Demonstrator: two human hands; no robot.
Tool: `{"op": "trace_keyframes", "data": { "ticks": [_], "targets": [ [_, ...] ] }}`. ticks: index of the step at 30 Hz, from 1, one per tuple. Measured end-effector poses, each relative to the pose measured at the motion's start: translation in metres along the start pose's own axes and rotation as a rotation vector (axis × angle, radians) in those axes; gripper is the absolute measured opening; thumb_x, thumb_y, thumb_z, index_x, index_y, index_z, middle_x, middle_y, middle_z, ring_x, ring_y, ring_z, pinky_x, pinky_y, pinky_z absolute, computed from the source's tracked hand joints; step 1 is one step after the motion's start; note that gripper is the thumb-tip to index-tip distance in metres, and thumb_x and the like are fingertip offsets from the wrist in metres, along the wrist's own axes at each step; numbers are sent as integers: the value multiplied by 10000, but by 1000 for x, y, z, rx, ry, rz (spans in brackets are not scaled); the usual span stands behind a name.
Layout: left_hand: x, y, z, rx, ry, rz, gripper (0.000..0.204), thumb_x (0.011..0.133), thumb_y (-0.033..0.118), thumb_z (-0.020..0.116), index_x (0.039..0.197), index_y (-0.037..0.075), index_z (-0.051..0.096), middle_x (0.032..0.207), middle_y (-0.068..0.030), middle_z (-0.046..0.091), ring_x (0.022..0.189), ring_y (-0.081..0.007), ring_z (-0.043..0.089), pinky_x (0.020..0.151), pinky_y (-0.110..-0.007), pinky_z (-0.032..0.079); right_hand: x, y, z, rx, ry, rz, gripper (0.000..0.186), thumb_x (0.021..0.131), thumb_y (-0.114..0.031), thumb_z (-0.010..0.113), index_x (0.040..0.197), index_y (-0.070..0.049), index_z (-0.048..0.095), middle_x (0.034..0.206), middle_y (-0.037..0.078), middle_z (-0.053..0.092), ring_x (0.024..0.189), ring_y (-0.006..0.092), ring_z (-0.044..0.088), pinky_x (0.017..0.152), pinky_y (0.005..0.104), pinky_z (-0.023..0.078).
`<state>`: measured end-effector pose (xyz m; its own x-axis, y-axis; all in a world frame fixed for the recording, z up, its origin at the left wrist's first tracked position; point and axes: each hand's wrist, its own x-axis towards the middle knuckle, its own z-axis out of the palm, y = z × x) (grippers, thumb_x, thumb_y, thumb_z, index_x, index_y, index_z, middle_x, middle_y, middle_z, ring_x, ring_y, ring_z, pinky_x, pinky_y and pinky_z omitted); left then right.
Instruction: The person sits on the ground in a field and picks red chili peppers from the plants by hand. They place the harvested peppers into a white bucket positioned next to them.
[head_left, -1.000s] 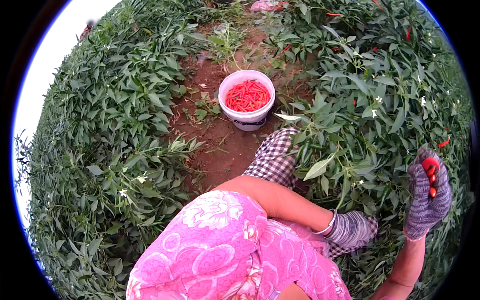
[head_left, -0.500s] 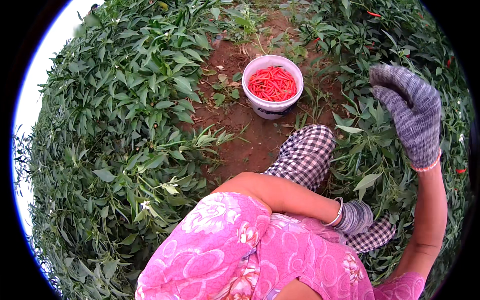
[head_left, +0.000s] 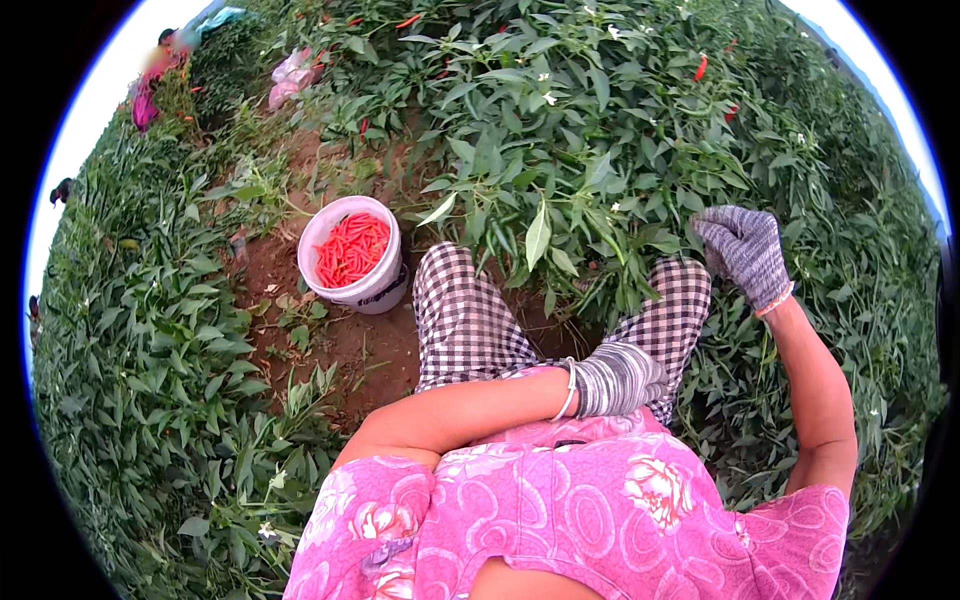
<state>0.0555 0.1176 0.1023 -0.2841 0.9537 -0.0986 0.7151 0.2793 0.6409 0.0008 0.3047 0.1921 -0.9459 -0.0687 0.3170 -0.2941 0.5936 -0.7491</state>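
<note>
My left hand (head_left: 620,380), in a grey striped knitted glove with a white bangle at the wrist, rests across my lap by the checked trouser leg. Its fingers are curled in, and what they hold, if anything, is hidden. To the right, my right hand (head_left: 742,252), gloved the same way, reaches to the edge of a chilli plant (head_left: 590,215). Its fingers are bent together against the leaves; I cannot make out anything between them. Green chillies and white flowers hang among the leaves. A white bucket (head_left: 388,290) holding many red chillies (head_left: 352,250) stands on the soil left of my knees.
Bare reddish soil (head_left: 330,350) runs between dense rows of plants (head_left: 130,330). A pinkish plastic bag (head_left: 291,78) lies farther up the path. Another person (head_left: 150,95) in pink is at the far left. A few red chillies (head_left: 701,68) show in the far foliage.
My view has swung right, so the bucket sits farther left. My right hand has come down from its raised position to the leaves by my right knee. My left hand stays on my lap.
</note>
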Motion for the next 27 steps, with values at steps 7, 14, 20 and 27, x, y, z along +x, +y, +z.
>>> {"op": "trace_keyframes", "data": {
  "ticks": [7, 14, 20, 27],
  "targets": [
    [23, 15, -37, -127, 203, 43, 272, 843, 216, 527, 1016, 27, 620, 917, -185, 626, 852, -303, 610, 795, -348, 483, 29, 63, -133, 340, 630, 505, 162, 799, -168, 623, 870, -23, 640, 524, 21, 535, 335, 89, 404, 317, 233, 302],
    [80, 25, -127, -403, 473, -12, 231, 867, 66, 498, 1052, -41, 587, 894, -118, 662, 795, -124, 633, 733, -240, 498, 35, 147, -157, 314, 378, 586, 146, 764, -110, 630, 856, 3, 641, 578, 64, 582, 416, 120, 498, 392, 255, 405],
    [207, 4, -160, -598, 679, 6, 234, 879, 16, 467, 1080, -66, 551, 934, -126, 643, 877, -179, 623, 794, -271, 503, 61, 226, -163, -91, 452, 284, 211, 717, -90, 635, 919, -37, 663, 872, 88, 673, 799, 175, 640, 735, 276, 483],
    [344, -67, -142, 618, 641, 33, 408, 773, 221, 553, 1159, 90, 523, 1103, -117, 575, 1022, -305, 527, 927, -422, 351, 115, 274, -176, -830, 124, 405, 232, 749, -201, 542, 851, -28, 660, 856, 182, 632, 830, 357, 585, 761, 404, 468]
  ]
}}
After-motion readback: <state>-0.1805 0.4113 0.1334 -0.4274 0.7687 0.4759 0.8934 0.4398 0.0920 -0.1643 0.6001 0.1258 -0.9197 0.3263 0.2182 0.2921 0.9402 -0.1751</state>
